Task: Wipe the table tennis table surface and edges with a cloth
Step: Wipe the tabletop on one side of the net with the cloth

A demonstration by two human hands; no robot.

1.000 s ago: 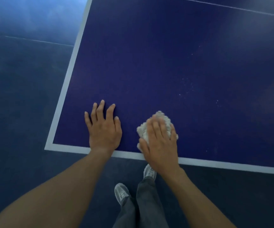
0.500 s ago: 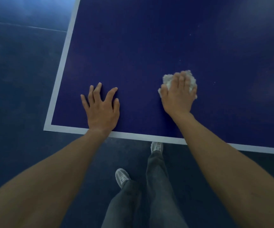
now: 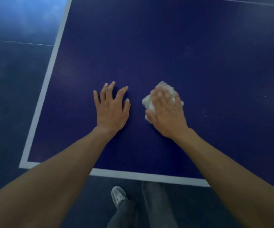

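Flat, right hand (image 3: 166,112) presses cloth (image 3: 149,102) on table (image 3: 198,63); left hand (image 3: 111,107) rests beside

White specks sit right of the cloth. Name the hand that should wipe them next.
Right. The right hand presses the white cloth on the table tennis table, with the specks just beside it. The left hand lies bare and flat, on the far side.
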